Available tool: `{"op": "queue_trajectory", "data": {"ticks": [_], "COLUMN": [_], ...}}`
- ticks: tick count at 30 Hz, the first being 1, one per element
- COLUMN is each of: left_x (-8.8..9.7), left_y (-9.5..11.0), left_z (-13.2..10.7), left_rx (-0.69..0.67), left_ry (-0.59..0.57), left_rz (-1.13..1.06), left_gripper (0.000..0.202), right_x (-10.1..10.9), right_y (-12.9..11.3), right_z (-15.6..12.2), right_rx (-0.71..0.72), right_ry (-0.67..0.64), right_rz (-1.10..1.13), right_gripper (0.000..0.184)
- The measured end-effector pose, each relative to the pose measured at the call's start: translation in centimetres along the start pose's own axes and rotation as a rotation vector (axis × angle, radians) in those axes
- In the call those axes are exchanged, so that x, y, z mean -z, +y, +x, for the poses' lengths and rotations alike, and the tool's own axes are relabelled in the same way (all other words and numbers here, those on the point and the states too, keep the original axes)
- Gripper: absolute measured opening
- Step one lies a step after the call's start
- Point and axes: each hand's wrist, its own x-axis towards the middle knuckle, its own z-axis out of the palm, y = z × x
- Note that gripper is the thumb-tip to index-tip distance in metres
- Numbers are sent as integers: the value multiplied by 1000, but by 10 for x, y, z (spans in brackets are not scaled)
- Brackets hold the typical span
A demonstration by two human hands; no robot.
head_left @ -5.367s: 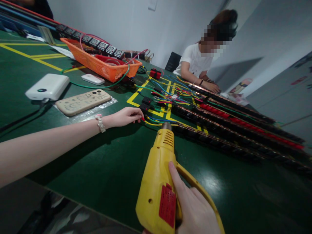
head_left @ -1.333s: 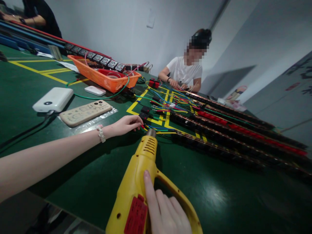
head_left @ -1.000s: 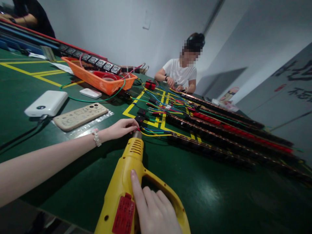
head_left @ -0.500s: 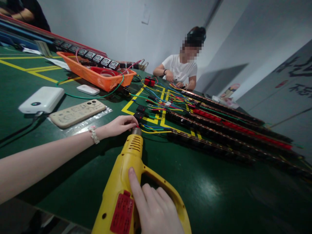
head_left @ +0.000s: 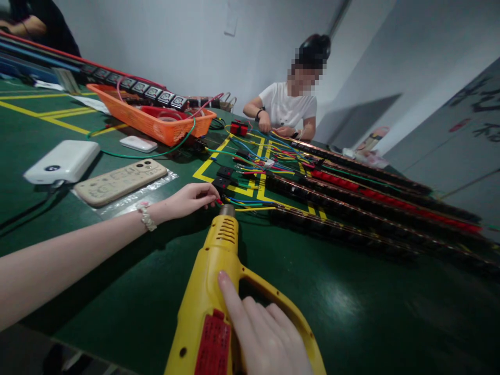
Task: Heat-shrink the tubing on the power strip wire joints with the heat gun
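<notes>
My right hand is wrapped round the handle of a yellow heat gun, its index finger stretched along the body. The metal nozzle points away from me, close to the fingers of my left hand. That hand pinches a thin wire with a red end; its far tip is partly hidden by the nozzle. Beside it, blue, green and yellow wires run right to a long black strip with copper edges. Black connector blocks lie just beyond my left fingers.
An orange basket holds cables and a red roll. On the left lie a white power bank, a phone in a beige case and a small white device. Several more strips stretch right. A co-worker handles wires across the table.
The heat gun and my right hand have shifted slightly right, so the nozzle is farther from my left fingers. My left hand still pinches the wire.
</notes>
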Motion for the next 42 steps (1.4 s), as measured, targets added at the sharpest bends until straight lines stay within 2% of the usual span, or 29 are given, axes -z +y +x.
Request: {"op": "queue_trajectory", "data": {"ticks": [2,3,7,12,16,22,36,42], "left_x": [0,0,0,0,0,-1,-1,-1], "left_y": [-1,-1,-4,-7,-7,-1,-7,-8], "left_z": [0,0,0,1,1,0,2,2], "left_rx": [-4,-6,-10,-22,-36,-12,-51,-39], "left_ry": [14,18,19,19,6,-9,-2,-3], "left_rz": [-1,1,8,9,14,11,13,-2], "left_gripper": [34,34,33,32,33,33,32,33], "right_x": [2,5,20,30,30,28,24,23], "right_y": [7,10,25,34,33,32,34,25], "right_z": [-3,-4,-10,-17,-21,-22,-23,-18], "right_rx": [-23,-31,-28,-141,-237,-298,-232,-224], "right_ry": [-4,-47,-158,-125,-82,-80,-74,-35], "right_rz": [21,27,55,25,-8,-90,-80,-34], "right_gripper": [99,102,103,97,113,113,108,105]}}
